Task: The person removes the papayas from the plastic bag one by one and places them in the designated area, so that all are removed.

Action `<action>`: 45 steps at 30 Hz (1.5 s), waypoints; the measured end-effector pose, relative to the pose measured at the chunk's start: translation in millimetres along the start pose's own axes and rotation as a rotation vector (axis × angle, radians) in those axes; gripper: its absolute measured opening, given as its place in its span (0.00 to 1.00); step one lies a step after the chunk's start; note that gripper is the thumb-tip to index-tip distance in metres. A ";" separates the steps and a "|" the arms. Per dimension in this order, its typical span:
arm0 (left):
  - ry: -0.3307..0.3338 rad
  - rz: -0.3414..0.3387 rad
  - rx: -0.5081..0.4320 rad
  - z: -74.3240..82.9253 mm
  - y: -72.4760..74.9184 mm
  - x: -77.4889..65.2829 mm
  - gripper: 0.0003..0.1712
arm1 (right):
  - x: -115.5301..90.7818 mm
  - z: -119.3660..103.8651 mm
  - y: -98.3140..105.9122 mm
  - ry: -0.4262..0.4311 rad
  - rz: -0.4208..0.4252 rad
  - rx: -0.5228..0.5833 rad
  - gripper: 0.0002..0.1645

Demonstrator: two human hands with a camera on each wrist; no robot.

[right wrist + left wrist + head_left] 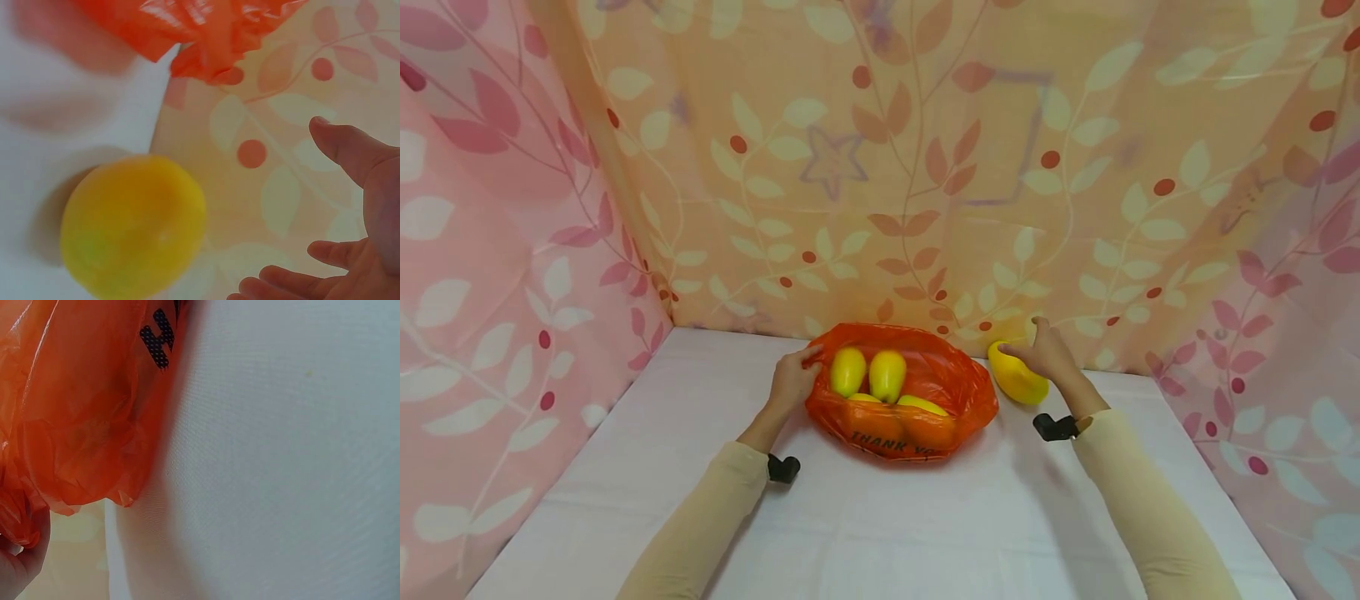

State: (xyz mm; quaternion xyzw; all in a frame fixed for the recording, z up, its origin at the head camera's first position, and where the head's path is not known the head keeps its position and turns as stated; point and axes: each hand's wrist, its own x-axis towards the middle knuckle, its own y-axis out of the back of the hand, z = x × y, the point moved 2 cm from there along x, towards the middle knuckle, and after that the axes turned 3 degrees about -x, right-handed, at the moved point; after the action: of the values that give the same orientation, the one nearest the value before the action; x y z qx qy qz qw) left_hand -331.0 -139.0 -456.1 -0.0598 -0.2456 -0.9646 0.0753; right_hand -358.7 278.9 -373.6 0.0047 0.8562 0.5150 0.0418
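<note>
On the table sits an orange-red plastic bag [891, 433] printed "THANK YO", its mouth spread wide. Two yellow mangoes [887, 377] stand inside it, and more yellow fruit shows partly behind its front wall. My left hand [792, 382] pinches the bag's left edge; in the left wrist view the thumb and a finger hold the crumpled plastic [19, 519]. Right of the bag lies a larger yellow mango [1021, 382]. Beside it, my right hand [1051, 354] is spread, thumb apart from the fingers. In the right wrist view a gap separates this hand [381, 206] from the mango [134, 228].
A white cloth [880, 533] covers the table. Patterned orange fabric [895, 167] hangs right behind the bag, with pink leaf-patterned fabric [490, 250] on the left and right sides. Each wrist wears a black camera mount [784, 468].
</note>
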 end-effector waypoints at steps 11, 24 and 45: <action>-0.008 0.007 -0.011 0.7 -1.0 -1.9 0.22 | -8.9 -23.7 12.7 0.131 0.027 0.051 0.58; -0.018 0.013 -0.002 -0.9 -1.4 1.6 0.22 | -26.8 -59.9 18.5 0.197 0.003 0.080 0.54; -0.037 0.046 -0.033 -6.6 -2.7 1.2 0.21 | -52.2 -84.8 -10.1 0.367 -0.094 0.163 0.43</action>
State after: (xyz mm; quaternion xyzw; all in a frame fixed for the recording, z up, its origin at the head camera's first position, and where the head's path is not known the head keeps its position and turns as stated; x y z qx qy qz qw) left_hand -333.1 -140.0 -463.0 -0.0845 -0.2296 -0.9652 0.0921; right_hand -312.8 196.8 -339.5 -0.1258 0.8875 0.4338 -0.0914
